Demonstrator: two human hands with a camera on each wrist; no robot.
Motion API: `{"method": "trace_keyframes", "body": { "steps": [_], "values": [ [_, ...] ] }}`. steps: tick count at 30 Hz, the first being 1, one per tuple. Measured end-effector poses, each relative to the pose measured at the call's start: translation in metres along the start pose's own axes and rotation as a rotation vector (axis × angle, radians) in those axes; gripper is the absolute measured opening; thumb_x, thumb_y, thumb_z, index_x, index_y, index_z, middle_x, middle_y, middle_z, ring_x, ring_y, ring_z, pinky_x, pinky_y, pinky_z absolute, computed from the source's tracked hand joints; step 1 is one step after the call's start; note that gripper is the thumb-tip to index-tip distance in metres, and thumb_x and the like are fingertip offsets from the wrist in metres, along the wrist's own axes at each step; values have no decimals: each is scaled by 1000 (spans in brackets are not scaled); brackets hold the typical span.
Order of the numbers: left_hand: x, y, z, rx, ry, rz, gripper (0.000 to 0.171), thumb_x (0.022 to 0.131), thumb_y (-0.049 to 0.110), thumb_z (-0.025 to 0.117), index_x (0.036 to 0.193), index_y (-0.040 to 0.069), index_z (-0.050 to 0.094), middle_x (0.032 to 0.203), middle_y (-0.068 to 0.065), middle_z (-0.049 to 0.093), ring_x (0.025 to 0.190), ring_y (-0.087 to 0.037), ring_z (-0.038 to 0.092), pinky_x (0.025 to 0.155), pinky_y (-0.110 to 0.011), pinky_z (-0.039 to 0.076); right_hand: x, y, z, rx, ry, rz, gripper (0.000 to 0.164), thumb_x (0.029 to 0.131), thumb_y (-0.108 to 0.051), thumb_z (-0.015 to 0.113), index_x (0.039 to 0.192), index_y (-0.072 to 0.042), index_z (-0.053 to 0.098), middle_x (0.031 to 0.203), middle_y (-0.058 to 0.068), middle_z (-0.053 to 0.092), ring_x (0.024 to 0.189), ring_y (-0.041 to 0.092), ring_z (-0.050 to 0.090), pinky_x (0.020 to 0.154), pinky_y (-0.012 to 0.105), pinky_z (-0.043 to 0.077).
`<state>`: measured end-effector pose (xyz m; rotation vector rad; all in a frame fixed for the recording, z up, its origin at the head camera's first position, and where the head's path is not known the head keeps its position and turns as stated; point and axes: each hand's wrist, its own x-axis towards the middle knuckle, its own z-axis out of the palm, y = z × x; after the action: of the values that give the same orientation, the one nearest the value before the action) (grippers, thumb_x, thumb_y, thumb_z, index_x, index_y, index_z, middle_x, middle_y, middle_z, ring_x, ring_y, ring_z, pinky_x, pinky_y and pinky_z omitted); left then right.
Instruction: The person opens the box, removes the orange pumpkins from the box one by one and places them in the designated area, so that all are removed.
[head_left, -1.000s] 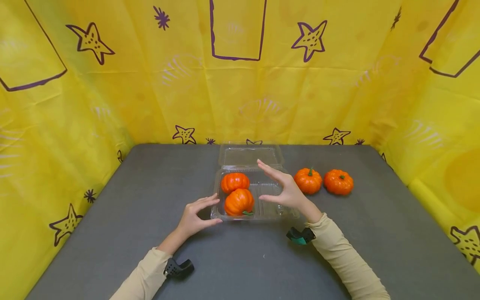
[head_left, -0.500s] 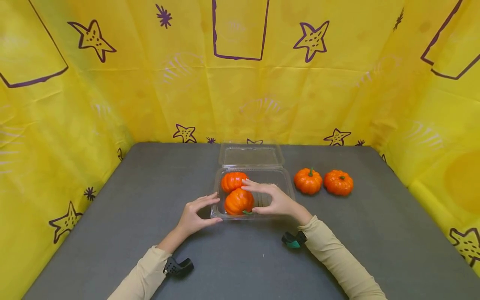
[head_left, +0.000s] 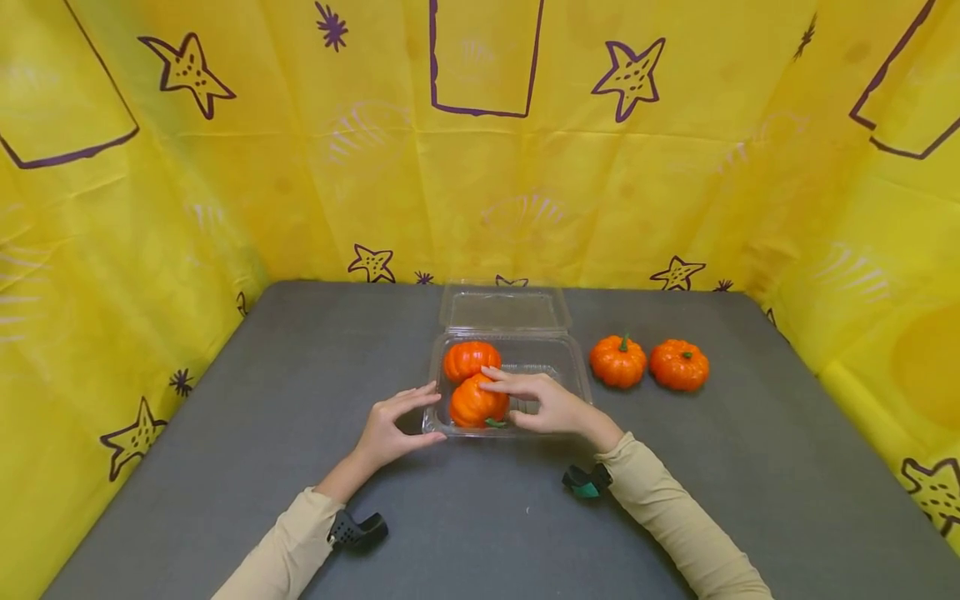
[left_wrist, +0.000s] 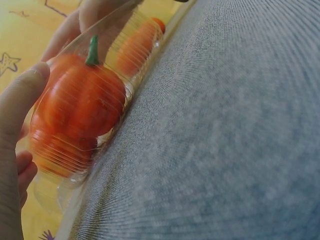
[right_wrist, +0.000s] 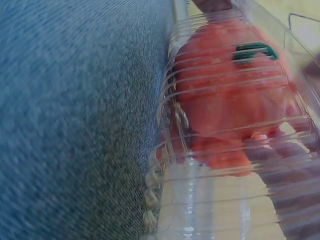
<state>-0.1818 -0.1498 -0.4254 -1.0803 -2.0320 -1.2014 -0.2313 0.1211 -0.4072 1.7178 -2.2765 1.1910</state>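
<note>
Pinching the near left corner of a transparent container (head_left: 582, 367) between thumb and fingers, our left hand (head_left: 392, 423) is holding it on the table (head_left: 450, 517). Our right hand (head_left: 551, 406) is touching the upper right of the front pumpkin (head_left: 472, 404) with its fingertips, the thumb lying near the green stem (head_left: 495, 422); whether it is gripping, we cannot tell. The two hands are staying apart, with that pumpkin between them. It is lying tipped over in the container's left half, its stem pointing toward us and slightly right. The rear pumpkin (head_left: 468, 360) is sitting just behind, seemingly touching it, its broad axis running left to right.

The container's long side is also running left to right, and its hinged lid (head_left: 506, 308) is lying back away from us, nearly meeting the table's far edge. Inside, we are seeing room right of the pumpkins, our right hand taking up the near part. Beyond the right wall, the left loose pumpkin (head_left: 618, 367) and the right loose pumpkin (head_left: 678, 368) are sitting side by side, stems upward. Wide stretches of table are spreading left of the container and toward us.
</note>
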Motion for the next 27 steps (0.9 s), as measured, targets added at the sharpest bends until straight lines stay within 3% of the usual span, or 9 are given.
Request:
{"method": "trace_keyframes", "body": {
  "steps": [4, 8, 13, 21, 27],
  "values": [
    [1, 0, 0, -7, -5, -2, 50, 52, 3, 85, 95, -11, 63, 100, -29, 59, 89, -41, 58, 84, -40, 45, 1, 6, 1, -61, -4, -28, 59, 68, 12, 53, 125, -1, 51, 133, 18, 40, 122, 24, 37, 86, 28, 42],
    [1, -1, 0, -24, -7, -5, 51, 51, 0, 85, 95, -12, 62, 100, -30, 58, 89, -42, 58, 86, -33, 44, 2, 6, 1, -107, -26, -10, 60, 70, 9, 63, 127, -3, 49, 135, 16, 39, 122, 22, 37, 91, 31, 40],
    [1, -2, 0, -36, -3, 1, 49, 56, 7, 84, 96, -11, 62, 100, -31, 58, 88, -42, 58, 86, -32, 44, 3, 5, 2, -156, -32, 40, 66, 70, 3, 72, 131, -4, 45, 134, 13, 41, 120, 21, 41, 89, 28, 41],
    [0, 0, 0, -56, -9, -25, 49, 53, 0, 84, 95, -12, 62, 100, -31, 58, 89, -43, 57, 88, -30, 42, 3, 5, 4, -136, -21, 84, 68, 70, 1, 74, 131, -1, 43, 133, 13, 42, 114, 22, 47, 83, 23, 44],
    [0, 0, 0, -54, -12, -38, 50, 51, -4, 83, 96, -12, 62, 101, -31, 57, 90, -42, 57, 88, -28, 42, 4, 2, 1, -311, 6, 89, 64, 69, -6, 77, 126, -4, 50, 126, 9, 51, 105, 21, 55, 84, 28, 45]
  ]
}}
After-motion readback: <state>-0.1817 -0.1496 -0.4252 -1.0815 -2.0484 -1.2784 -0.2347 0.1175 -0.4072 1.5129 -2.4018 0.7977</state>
